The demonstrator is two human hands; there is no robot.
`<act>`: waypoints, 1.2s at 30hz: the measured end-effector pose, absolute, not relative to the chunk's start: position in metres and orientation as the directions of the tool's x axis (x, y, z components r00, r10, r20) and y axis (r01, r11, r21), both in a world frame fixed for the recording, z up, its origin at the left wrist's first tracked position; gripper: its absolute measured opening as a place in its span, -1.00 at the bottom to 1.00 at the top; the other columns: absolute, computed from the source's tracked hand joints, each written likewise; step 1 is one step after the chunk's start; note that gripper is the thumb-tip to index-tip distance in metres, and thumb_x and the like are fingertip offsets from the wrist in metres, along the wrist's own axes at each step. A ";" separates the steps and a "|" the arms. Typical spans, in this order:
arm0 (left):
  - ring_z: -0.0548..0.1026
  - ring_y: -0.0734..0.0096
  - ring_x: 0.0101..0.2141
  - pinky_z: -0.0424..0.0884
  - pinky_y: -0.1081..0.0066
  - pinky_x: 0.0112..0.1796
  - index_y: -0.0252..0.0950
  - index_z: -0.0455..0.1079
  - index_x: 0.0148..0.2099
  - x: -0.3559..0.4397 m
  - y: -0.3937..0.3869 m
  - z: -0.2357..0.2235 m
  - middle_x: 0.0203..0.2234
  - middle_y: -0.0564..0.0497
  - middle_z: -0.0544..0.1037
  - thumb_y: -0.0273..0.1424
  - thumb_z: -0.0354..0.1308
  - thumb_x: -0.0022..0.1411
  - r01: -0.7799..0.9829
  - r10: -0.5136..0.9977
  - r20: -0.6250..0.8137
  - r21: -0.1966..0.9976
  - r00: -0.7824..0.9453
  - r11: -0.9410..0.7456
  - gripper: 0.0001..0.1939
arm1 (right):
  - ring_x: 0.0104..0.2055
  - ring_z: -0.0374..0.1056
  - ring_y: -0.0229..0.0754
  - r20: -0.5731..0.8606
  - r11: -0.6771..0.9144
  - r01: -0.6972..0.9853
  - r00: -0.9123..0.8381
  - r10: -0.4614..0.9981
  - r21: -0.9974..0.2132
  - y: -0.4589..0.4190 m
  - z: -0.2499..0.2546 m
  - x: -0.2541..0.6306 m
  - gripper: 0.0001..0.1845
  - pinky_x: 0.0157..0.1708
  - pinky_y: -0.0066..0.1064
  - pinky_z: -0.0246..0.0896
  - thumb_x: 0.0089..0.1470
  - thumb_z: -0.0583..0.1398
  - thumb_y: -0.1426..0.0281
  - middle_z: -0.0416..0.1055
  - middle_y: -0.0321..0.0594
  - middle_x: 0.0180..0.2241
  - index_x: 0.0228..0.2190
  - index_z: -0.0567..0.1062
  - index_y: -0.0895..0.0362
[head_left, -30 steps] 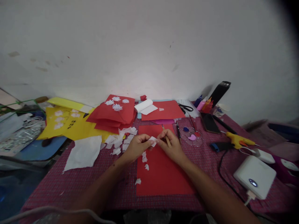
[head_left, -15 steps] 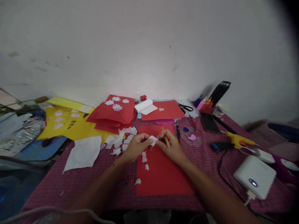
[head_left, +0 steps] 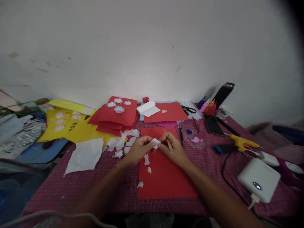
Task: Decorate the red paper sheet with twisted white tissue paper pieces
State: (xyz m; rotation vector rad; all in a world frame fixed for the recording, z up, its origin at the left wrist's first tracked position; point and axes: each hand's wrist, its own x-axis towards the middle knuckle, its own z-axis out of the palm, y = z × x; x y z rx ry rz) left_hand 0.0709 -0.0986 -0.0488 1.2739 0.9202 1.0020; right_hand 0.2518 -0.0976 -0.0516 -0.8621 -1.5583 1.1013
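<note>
A small white paper piece (head_left: 156, 143) is pinched between both hands above a red paper sheet (head_left: 166, 180). My left hand (head_left: 140, 148) grips its left edge with thumb and fingers. At the paper's right edge, the thumb and fingertips of my right hand (head_left: 174, 150) are closed on it. A thin wooden-coloured stick, perhaps a brush (head_left: 169, 145), is also tucked in the right hand's fingers. Crumpled white paper bits (head_left: 146, 159) lie along the red sheet's left side. Several cut white squares (head_left: 129, 142) are scattered left of the hands.
Red papers with white paper flowers (head_left: 119, 109) stand at the back left, near a white paper roll (head_left: 146, 107). A palette with paint (head_left: 195, 140), a phone (head_left: 213, 124), a yellow glue gun (head_left: 243, 142) and a white power bank (head_left: 259, 180) lie to the right.
Almost nothing differs. The stick in my right hand has shifted very slightly left, while both hands stay on the white paper piece.
</note>
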 end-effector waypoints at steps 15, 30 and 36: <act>0.42 0.54 -0.52 0.24 0.54 -0.48 -0.35 0.43 -0.30 0.070 -0.097 -0.049 -0.52 0.05 0.51 -0.26 0.21 0.19 -0.077 0.958 -0.013 0.996 0.287 0.036 -0.78 | -0.39 0.24 -0.23 0.308 0.305 -0.055 -0.256 0.916 -0.951 -0.100 -0.047 0.253 -0.75 -0.37 -0.38 0.18 0.04 0.25 0.39 0.31 -0.31 -0.38 -0.35 0.23 0.05; 0.43 0.53 -0.50 0.28 0.52 -0.44 -0.35 0.43 -0.28 0.070 -0.099 -0.049 -0.49 0.04 0.51 -0.24 0.21 0.18 -0.076 0.953 -0.012 0.996 0.304 0.037 -0.76 | -0.42 0.24 -0.26 0.318 0.331 0.018 -0.230 0.920 -0.944 -0.099 -0.046 0.251 -0.73 -0.39 -0.39 0.18 0.05 0.26 0.34 0.30 -0.33 -0.41 -0.39 0.22 0.05; 0.43 0.51 -0.49 0.27 0.52 -0.45 -0.35 0.42 -0.29 0.071 -0.100 -0.047 -0.48 0.02 0.50 -0.22 0.21 0.17 -0.061 0.951 -0.021 0.997 0.310 0.042 -0.74 | -0.41 0.25 -0.24 0.306 0.321 0.027 -0.231 0.924 -0.947 -0.099 -0.047 0.250 -0.72 -0.39 -0.38 0.21 0.06 0.26 0.30 0.32 -0.32 -0.40 -0.39 0.21 0.04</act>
